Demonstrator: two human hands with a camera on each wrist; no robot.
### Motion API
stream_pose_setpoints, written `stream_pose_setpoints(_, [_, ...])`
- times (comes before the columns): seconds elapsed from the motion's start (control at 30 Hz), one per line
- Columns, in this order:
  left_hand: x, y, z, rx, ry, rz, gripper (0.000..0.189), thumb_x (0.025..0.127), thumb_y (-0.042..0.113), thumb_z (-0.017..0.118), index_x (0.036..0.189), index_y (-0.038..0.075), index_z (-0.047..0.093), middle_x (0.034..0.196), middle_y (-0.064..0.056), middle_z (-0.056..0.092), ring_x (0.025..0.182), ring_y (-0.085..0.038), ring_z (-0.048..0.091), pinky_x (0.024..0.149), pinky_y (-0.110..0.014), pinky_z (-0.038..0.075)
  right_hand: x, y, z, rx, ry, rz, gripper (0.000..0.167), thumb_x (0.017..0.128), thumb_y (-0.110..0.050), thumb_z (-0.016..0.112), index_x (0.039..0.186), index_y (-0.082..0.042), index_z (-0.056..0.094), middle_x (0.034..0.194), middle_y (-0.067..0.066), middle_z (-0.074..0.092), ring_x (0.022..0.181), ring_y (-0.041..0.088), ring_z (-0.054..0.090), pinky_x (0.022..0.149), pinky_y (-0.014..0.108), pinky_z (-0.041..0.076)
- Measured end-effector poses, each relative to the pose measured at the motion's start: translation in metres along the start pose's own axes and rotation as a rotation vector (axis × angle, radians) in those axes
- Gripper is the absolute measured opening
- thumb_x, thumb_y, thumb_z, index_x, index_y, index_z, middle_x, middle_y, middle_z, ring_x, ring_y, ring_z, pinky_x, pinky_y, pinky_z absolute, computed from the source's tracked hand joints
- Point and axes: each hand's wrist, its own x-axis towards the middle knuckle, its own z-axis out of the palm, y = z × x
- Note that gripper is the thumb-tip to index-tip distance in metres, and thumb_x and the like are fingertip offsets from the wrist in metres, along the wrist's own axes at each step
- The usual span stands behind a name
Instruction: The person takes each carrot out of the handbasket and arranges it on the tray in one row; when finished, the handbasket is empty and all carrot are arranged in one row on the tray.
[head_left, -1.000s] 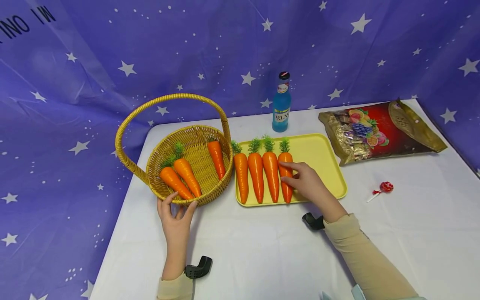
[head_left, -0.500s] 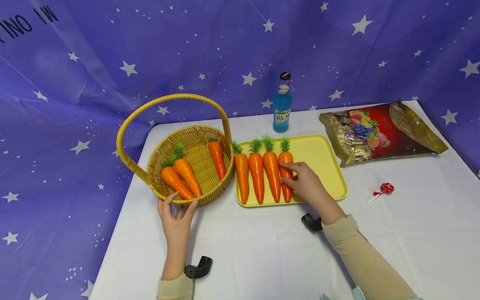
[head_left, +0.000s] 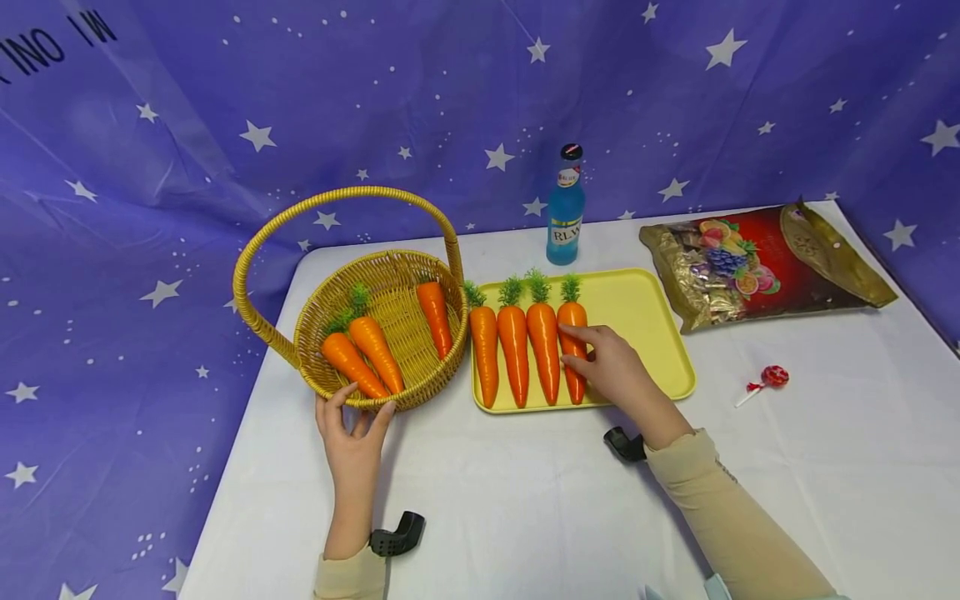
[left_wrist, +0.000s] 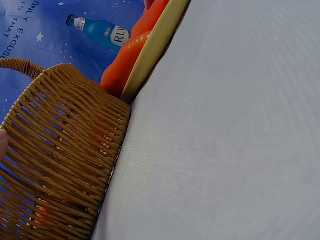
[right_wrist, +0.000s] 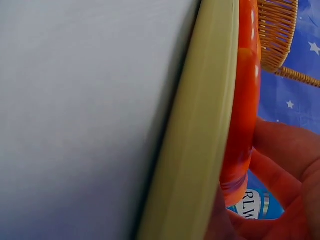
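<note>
In the head view my left hand (head_left: 351, 446) grips the front rim of a yellow wicker basket (head_left: 429, 385), fingertips at the rim. Three orange toy carrots (head_left: 377, 354) with green tops lie inside the basket. My right hand (head_left: 617, 367) pinches the rightmost carrot (head_left: 572, 315) between thumb and fingers, on a yellow tray (head_left: 637, 304). Several carrots (head_left: 512, 350) lie there side by side, tops away from me. The right wrist view shows the thumb against the held carrot (right_wrist: 242, 110), beside the tray edge (right_wrist: 200, 120). Only a fingertip (left_wrist: 2, 142) shows in the left wrist view, at the basket's woven side (left_wrist: 70, 145).
Behind the tray stands a blue bottle (head_left: 564, 221). A red and gold candy bag (head_left: 765, 267) lies at the back right, with a red lollipop (head_left: 774, 377) in front of it. A white cloth covers the table (head_left: 510, 500), and a starry purple curtain (head_left: 420, 100) hangs behind.
</note>
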Motion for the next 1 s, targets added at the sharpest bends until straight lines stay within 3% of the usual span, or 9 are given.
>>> stream_pose_setpoints(0.13, [0.000,-0.002,-0.001,-0.001,-0.001,-0.005,0.057,0.082,0.003,0.076,0.130,-0.005,0.045,0.159,-0.010,-0.004,0.144,-0.032,0.014,0.097,-0.021,0.042,-0.001,0.001,0.000,-0.007,-0.004,-0.002,0.056,0.090,-0.026,0.070,0.141,-0.013,0.051,0.123,0.022,0.054,0.089,0.028,0.056,0.077,0.040,0.051])
stream_pose_setpoints(0.4, [0.002,-0.012,-0.002,0.021,0.009,0.001,0.057,0.083,0.007,0.077,0.131,0.000,0.047,0.159,-0.003,-0.003,0.144,-0.027,0.015,0.100,-0.029,0.042,-0.003,0.000,-0.003,-0.024,-0.019,0.010,0.060,0.089,-0.028,0.071,0.143,-0.014,0.048,0.124,0.022,0.054,0.090,0.028,0.057,0.077,0.041,0.051])
stream_pose_setpoints(0.57, [0.002,-0.012,-0.001,0.008,0.008,0.009,0.056,0.082,0.008,0.077,0.129,0.000,0.048,0.159,-0.003,-0.003,0.144,-0.027,0.015,0.100,-0.027,0.042,-0.004,-0.002,-0.007,-0.062,-0.015,0.015,0.062,0.090,-0.029,0.070,0.145,-0.014,0.046,0.126,0.024,0.052,0.092,0.031,0.058,0.079,0.044,0.051])
stream_pose_setpoints(0.67, [0.002,-0.013,-0.001,-0.004,0.006,0.014,0.057,0.082,0.008,0.078,0.129,-0.001,0.048,0.159,-0.005,-0.002,0.144,-0.028,0.017,0.099,-0.026,0.042,-0.005,-0.003,-0.009,-0.089,0.005,0.025,0.062,0.090,-0.030,0.069,0.145,-0.013,0.045,0.134,0.030,0.045,0.107,0.042,0.055,0.090,0.055,0.046])
stream_pose_setpoints(0.8, [0.002,-0.012,-0.001,-0.011,0.005,0.021,0.056,0.082,0.007,0.077,0.128,-0.001,0.048,0.159,-0.005,-0.001,0.143,-0.029,0.017,0.101,-0.030,0.041,-0.005,-0.006,-0.014,-0.118,0.085,0.010,0.058,0.090,-0.030,0.069,0.142,-0.014,0.049,0.143,0.032,0.036,0.126,0.050,0.038,0.103,0.063,0.032])
stream_pose_setpoints(0.9, [0.002,-0.010,-0.001,-0.013,0.005,0.017,0.055,0.083,0.007,0.077,0.128,-0.002,0.047,0.159,-0.003,-0.003,0.144,-0.028,0.016,0.103,-0.036,0.039,-0.003,-0.014,-0.017,-0.061,0.140,-0.041,0.053,0.091,-0.027,0.069,0.139,-0.015,0.053,0.144,0.026,0.037,0.130,0.047,0.037,0.104,0.061,0.031])
stream_pose_setpoints(1.0, [0.002,-0.009,0.000,-0.015,0.005,0.010,0.055,0.083,0.007,0.076,0.129,-0.002,0.047,0.159,-0.002,-0.004,0.144,-0.028,0.016,0.104,-0.040,0.038,0.001,-0.027,-0.019,0.067,0.131,-0.099,0.049,0.092,-0.024,0.068,0.138,-0.016,0.055,0.145,0.019,0.040,0.132,0.040,0.037,0.105,0.059,0.032])
